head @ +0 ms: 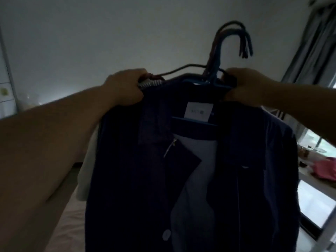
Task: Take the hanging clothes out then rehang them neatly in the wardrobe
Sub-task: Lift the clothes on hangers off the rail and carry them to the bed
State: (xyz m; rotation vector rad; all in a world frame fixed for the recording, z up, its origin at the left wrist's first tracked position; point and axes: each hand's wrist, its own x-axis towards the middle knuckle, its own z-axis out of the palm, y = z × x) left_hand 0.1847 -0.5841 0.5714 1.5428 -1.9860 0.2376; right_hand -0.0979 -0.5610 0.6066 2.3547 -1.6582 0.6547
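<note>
Navy cloth fills most of the view: a dark jacket [141, 179] is held up in front of the camera, hanging open so that a pale lining [198, 179] and a white label [199, 111] below the collar are seen. A pale garment [87, 170] is partly hidden behind the jacket's left edge, and a striped fabric edge [150, 83] shows at the left shoulder. Behind everything a plain grey wall [91, 42] is seen, with a curtain [312, 51] at the right and a pink item [325, 169] on a surface beneath it. The bundle is carried by a cluster of hangers [214, 70], whose hooks [240, 39] rise together, free of any rail, above the collar. The left hand [125, 88] is curled over the left shoulder of the bundle, fingers clamped on hanger arm and cloth. The right hand [243, 86] is closed on the right shoulder by the blue hanger [209, 84], fingers wrapped round it. A button [166, 234] is seen low on the jacket front.
</note>
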